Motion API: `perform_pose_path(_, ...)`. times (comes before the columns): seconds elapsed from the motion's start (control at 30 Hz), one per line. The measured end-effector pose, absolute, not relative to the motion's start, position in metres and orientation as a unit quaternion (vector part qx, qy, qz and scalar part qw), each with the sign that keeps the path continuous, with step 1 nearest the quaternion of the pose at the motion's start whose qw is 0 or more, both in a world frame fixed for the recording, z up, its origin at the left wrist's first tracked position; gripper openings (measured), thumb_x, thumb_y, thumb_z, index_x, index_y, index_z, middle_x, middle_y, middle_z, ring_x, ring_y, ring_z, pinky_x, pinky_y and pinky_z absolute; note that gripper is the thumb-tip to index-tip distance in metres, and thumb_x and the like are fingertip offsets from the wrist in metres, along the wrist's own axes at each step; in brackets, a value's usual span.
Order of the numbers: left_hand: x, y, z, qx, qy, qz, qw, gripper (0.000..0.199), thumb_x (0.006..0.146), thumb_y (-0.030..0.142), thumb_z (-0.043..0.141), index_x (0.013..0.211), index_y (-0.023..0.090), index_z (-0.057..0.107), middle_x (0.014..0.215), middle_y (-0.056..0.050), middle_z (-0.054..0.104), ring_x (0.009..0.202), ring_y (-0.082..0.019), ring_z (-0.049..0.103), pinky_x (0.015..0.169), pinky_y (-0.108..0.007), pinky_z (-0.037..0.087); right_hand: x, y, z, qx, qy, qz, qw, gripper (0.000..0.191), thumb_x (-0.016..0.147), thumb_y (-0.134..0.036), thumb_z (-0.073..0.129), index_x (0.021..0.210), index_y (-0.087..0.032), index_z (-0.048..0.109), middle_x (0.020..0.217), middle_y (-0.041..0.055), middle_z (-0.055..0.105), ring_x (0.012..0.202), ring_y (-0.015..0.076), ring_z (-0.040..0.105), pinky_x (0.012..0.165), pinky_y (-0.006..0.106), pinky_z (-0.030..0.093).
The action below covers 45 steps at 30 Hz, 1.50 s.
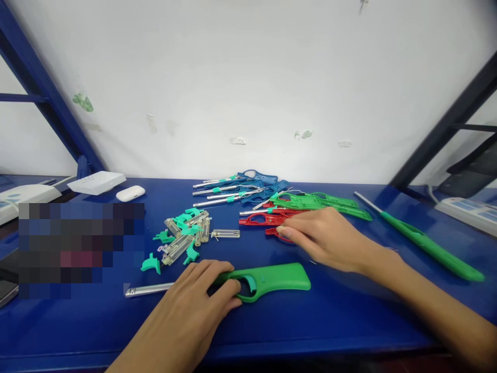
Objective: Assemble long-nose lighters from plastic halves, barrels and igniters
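A green long-necked gas lighter lies on its side near the front of the table, its metal tube pointing left. My left hand is closed over it where the tube meets the handle. My right hand has its thumb and fingers together on a red lighter shell half, most of which they cover. Just behind that is another red shell half. Clear fuel tanks and teal triggers are heaped left of centre, with one tank lying apart.
Blue lighter shells with metal tubes and green shells lie at the back. A second green lighter rests at the right. A white earbud case and white box stand back left. Power strips flank the blue table.
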<state>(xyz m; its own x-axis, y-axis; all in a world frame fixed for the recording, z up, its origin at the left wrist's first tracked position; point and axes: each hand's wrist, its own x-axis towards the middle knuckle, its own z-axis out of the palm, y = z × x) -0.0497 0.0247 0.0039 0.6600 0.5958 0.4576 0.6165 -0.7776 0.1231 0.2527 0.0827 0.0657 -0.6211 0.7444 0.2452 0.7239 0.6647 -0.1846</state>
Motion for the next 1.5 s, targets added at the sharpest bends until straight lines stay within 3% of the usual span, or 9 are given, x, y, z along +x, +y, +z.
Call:
perform_pose_path(0.13,-0.049,0.023,0.007,-0.91,-0.334,-0.245,0.03,0.032,0.117,0.029,0.034,0.113,0.026,0.066,0.121,-0.006,0.071,0.107,-0.026,0.071,0.091,-0.045,0.06,0.251,0.083,0.067,-0.431,-0.89,0.019,0.15,0.058,0.115,-0.053,0.029,0.082,-0.021,0.064,0.076,0.0029,0.068,0.068,0.0171,0.055,0.069,0.033,0.029)
perform_pose_path(0.27,-0.049,0.023,0.006,-0.91,-0.34,-0.236,0.013,0.03,0.117,0.029,0.036,0.114,0.026,0.066,0.123,-0.006,0.069,0.11,-0.025,0.069,0.095,-0.043,0.059,0.26,0.083,0.076,-0.464,-0.879,0.049,0.104,0.049,0.112,-0.052,0.043,0.083,-0.023,0.068,0.07,0.0006,0.067,0.06,0.0152,0.051,0.063,0.033,0.026)
perform_pose_path(0.4,-0.051,0.023,0.005,-0.909,-0.348,-0.229,-0.005,0.027,0.117,0.03,0.04,0.116,0.028,0.067,0.125,-0.005,0.067,0.114,-0.025,0.067,0.1,-0.043,0.058,0.282,0.086,0.087,-0.476,-0.866,0.15,0.029,0.028,0.101,-0.053,0.066,0.098,-0.028,0.077,0.078,-0.0026,0.074,0.064,0.0144,0.062,0.062,0.028,0.036)
perform_pose_path(0.53,-0.054,0.021,0.003,-0.909,-0.356,-0.213,-0.03,0.024,0.115,0.024,0.043,0.119,0.029,0.066,0.131,-0.005,0.065,0.121,-0.026,0.064,0.106,-0.047,0.056,0.299,0.093,0.084,-0.48,-0.842,0.245,-0.023,0.036,0.088,-0.056,0.082,0.106,-0.025,0.077,0.083,-0.0026,0.076,0.072,0.0161,0.069,0.064,0.028,0.048)
perform_pose_path(0.77,-0.056,0.021,0.0,-0.909,-0.352,-0.218,-0.039,0.023,0.115,0.022,0.043,0.121,0.03,0.063,0.136,-0.005,0.064,0.125,-0.026,0.065,0.106,-0.048,0.057,0.299,0.098,0.073,-0.474,-0.832,0.286,-0.042,0.031,0.101,-0.049,0.071,0.098,-0.017,0.073,0.092,0.0008,0.072,0.085,0.018,0.069,0.083,0.038,0.057)
perform_pose_path(1.17,-0.067,0.022,-0.005,-0.904,-0.339,-0.261,-0.006,0.028,0.112,0.015,0.05,0.13,0.031,0.064,0.143,-0.002,0.066,0.127,-0.02,0.066,0.112,-0.039,0.05,0.299,0.094,0.075,-0.47,-0.835,0.285,-0.042,0.032,0.103,-0.049,0.067,0.101,-0.017,0.072,0.093,0.001,0.071,0.083,0.0171,0.068,0.081,0.037,0.057)
perform_pose_path(1.3,-0.061,0.019,0.003,-0.85,-0.372,-0.372,-0.006,0.011,0.113,0.029,0.056,0.116,0.03,0.067,0.128,0.002,0.073,0.111,-0.016,0.073,0.1,-0.03,0.058,0.296,0.093,0.076,-0.474,-0.833,0.284,-0.04,0.033,0.103,-0.05,0.067,0.098,-0.017,0.071,0.09,0.0005,0.07,0.08,0.0164,0.067,0.079,0.036,0.057)
perform_pose_path(1.5,-0.058,0.02,0.007,-0.842,-0.377,-0.385,-0.017,0.013,0.113,0.034,0.056,0.114,0.032,0.068,0.128,0.003,0.073,0.109,-0.015,0.074,0.097,-0.025,0.06,0.299,0.094,0.073,-0.472,-0.833,0.285,-0.04,0.033,0.104,-0.049,0.067,0.097,-0.017,0.07,0.089,0.0003,0.07,0.08,0.0161,0.067,0.078,0.035,0.057)
